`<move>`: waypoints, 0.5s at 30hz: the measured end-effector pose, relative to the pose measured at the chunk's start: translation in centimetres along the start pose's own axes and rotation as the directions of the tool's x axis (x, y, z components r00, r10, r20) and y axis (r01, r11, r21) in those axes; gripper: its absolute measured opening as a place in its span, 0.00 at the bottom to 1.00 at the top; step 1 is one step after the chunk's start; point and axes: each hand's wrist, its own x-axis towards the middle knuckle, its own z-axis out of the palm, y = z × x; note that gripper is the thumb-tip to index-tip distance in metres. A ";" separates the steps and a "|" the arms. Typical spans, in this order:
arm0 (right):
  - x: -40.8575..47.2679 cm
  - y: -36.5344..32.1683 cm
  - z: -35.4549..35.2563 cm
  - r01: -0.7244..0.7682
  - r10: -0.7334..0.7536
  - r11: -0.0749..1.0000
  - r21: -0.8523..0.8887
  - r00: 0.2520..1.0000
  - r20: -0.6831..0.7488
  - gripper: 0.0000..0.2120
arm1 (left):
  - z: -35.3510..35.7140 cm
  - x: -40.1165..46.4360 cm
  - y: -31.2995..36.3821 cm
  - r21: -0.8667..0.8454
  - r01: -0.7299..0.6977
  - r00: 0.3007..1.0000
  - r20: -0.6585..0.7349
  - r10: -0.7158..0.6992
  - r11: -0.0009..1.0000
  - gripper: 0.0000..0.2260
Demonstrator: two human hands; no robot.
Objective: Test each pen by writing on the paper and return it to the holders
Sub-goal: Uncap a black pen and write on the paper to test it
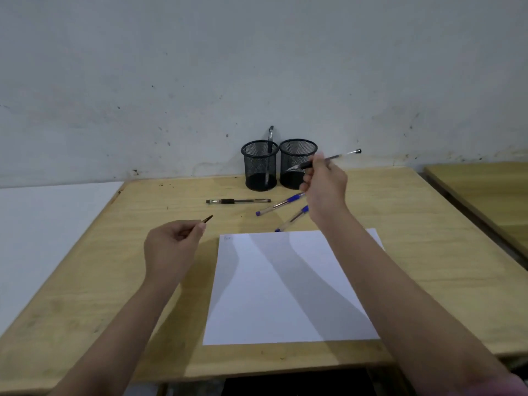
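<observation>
My right hand (323,184) holds a black pen (340,157) in the air, just in front of the right mesh holder (297,161); its uncapped tip points left. Pinched in my left hand (171,247) is a small dark pen cap (207,219), held over the table left of the paper. The white paper (291,287) lies in front of me with a small mark at its top left corner. The left mesh holder (259,164) contains one pen (270,138). A black pen (238,201) and two blue pens (281,205) (291,220) lie on the table between holders and paper.
The wooden table (114,281) stands against a pale wall (257,67). A white surface (51,224) adjoins it on the left, and another wooden table (485,190) stands at the right with a gap between.
</observation>
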 end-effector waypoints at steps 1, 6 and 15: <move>-0.6 0.3 0.2 0.003 -0.002 1.000 -0.031 0.999 0.033 0.13 | 0.6 0.8 -0.4 0.035 -0.006 1.000 0.004 0.006 0.999 0.06; -3.0 2.4 -0.9 0.046 -0.016 0.980 -0.193 0.988 0.155 0.09 | 2.3 3.6 -2.8 0.248 -0.058 0.994 0.099 0.034 0.967 0.06; -5.0 5.0 -1.2 -0.012 0.077 0.946 -0.323 0.979 0.189 0.07 | 2.2 3.7 -3.9 0.305 -0.141 0.981 0.172 0.091 0.942 0.17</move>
